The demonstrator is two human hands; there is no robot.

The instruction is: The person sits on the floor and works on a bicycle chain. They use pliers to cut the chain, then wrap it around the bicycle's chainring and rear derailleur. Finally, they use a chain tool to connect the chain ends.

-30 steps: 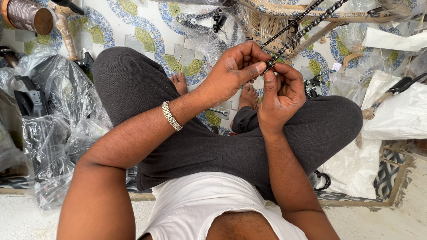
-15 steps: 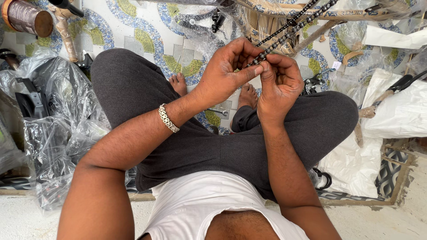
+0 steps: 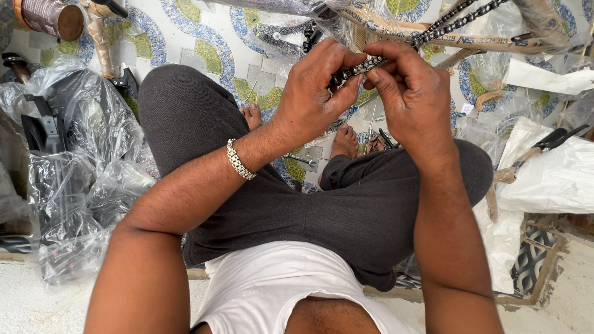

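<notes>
I sit cross-legged on a patterned tile floor. My left hand, with a metal bracelet on its wrist, pinches a dark bicycle chain between thumb and fingers. My right hand grips the same chain just to the right, fingertips meeting those of the left hand. The chain runs up and to the right in two strands toward a wrapped bicycle frame at the top.
Clear plastic bags with black parts pile up on my left. A brown can stands at top left. White wrapping and pliers lie on my right. A wrench lies between my feet.
Both hands have stayed together on the chain and shifted slightly upward and left in view; the fingers have closed tighter around the chain's links.
</notes>
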